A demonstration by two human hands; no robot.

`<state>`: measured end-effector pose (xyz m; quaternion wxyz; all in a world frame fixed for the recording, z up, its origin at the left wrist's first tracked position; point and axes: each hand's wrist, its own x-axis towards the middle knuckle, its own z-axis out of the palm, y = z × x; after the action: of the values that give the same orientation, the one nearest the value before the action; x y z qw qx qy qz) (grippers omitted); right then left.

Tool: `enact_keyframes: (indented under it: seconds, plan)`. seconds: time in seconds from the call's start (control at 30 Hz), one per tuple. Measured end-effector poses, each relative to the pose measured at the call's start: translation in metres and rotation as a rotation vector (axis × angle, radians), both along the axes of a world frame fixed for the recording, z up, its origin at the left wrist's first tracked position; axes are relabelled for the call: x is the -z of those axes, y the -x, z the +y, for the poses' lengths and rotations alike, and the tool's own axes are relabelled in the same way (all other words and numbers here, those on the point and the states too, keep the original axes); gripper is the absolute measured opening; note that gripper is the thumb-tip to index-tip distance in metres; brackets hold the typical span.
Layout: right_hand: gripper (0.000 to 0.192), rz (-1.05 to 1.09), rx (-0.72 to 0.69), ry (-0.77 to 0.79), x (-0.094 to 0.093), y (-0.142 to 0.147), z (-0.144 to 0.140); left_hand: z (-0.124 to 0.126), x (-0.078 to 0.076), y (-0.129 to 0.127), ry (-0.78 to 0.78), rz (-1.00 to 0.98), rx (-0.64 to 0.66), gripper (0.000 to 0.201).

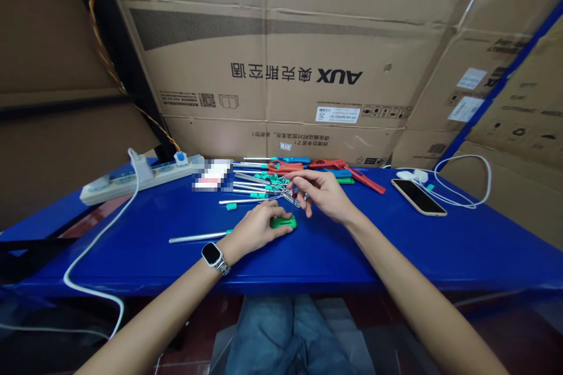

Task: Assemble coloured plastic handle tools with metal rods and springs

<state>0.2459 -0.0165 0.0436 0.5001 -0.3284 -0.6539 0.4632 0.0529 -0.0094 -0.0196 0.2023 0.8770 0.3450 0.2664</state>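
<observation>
My left hand [261, 225] lies on the blue table, its fingers closed round a green plastic handle [281, 222] that has a dark slot along it. From under that hand a long thin metal tube [197, 237] with a teal collar points left; the joint with the handle is covered. Held upright in the fingertips of my right hand [319, 192] is a small screwdriver [294, 193] with a red and dark grip. Its thin shaft reaches down to the right end of the green handle; whether it sits in a screw is too small to see.
Behind my hands lie several metal tubes [246, 187] with teal parts, red handles [325, 164] and a blue handle [297, 160]. A phone [417, 196] and white cable [479, 158] are at right. A power strip [145, 179] stands at left. Cardboard [285, 41] walls the back.
</observation>
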Motion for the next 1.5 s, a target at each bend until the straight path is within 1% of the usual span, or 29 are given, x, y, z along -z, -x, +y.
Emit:
enact_keyframes:
  seconds: [0.13,0.23,0.33,0.4,0.47,0.57,0.63,0.7,0.77,0.83,0.9,0.97,1.1,1.17,1.27,1.37,1.43,1.5]
  plan:
    - [0.034,-0.046,0.095,-0.027,-0.004,0.004,0.006,0.0,-0.001,0.0,-0.001,0.001,-0.001,0.023]
    - [0.039,-0.041,0.167,-0.035,-0.002,0.009,0.009,0.0,-0.001,0.0,0.006,0.012,-0.01,0.024]
    - [0.042,-0.041,0.221,-0.083,0.005,0.012,0.008,-0.001,-0.002,0.001,0.003,0.03,-0.023,0.026]
    - [0.036,-0.081,0.218,-0.123,0.013,0.012,0.005,-0.002,-0.002,0.001,-0.015,0.039,-0.027,0.026]
    - [0.027,-0.153,0.161,-0.137,0.02,0.011,0.002,-0.003,-0.002,0.002,-0.037,0.043,-0.031,0.027]
    - [0.026,-0.178,0.073,-0.123,0.025,0.007,0.002,-0.004,-0.003,0.003,-0.059,0.062,-0.027,0.028]
    - [0.03,-0.128,0.098,-0.118,0.023,0.001,0.003,-0.004,-0.004,0.003,-0.07,0.084,-0.024,0.029]
    - [0.032,-0.141,0.169,-0.118,0.019,-0.007,0.004,-0.005,-0.005,0.002,-0.081,0.105,-0.022,0.031]
    - [0.03,-0.303,0.219,-0.113,0.017,-0.017,0.002,-0.005,-0.008,0.001,-0.103,0.125,-0.015,0.033]
    - [0.024,-0.568,0.243,-0.118,0.019,-0.027,-0.003,-0.006,-0.011,0.003,-0.137,0.144,-0.023,0.038]
    - [0.019,-0.825,0.263,-0.135,0.024,-0.034,-0.009,-0.007,-0.016,0.009,-0.165,0.16,-0.064,0.046]
    - [0.015,-1.007,0.285,-0.146,0.028,-0.038,-0.013,-0.009,-0.019,0.02,-0.169,0.182,-0.114,0.052]
    - [0.016,-1.199,0.291,-0.19,0.032,-0.034,-0.015,-0.012,-0.02,0.049,-0.133,0.274,-0.175,0.05]
    - [0.018,-1.255,0.291,-0.24,0.032,-0.03,-0.014,-0.013,-0.017,0.06,-0.102,0.273,-0.143,0.045]
    - [0.024,-1.296,0.319,-0.31,0.029,-0.025,-0.015,-0.012,-0.013,0.064,-0.073,0.234,-0.071,0.039]
    - [0.033,-1.216,0.312,-0.408,0.023,-0.02,-0.021,-0.011,-0.014,0.057,-0.101,0.216,-0.038,0.038]
    - [0.039,-1.15,0.226,-0.487,0.02,-0.016,-0.023,-0.009,-0.018,0.05,-0.141,0.213,-0.015,0.039]
    - [0.04,-1.121,0.129,-0.543,0.018,-0.015,-0.021,-0.004,-0.026,0.042,-0.187,0.206,-0.001,0.04]
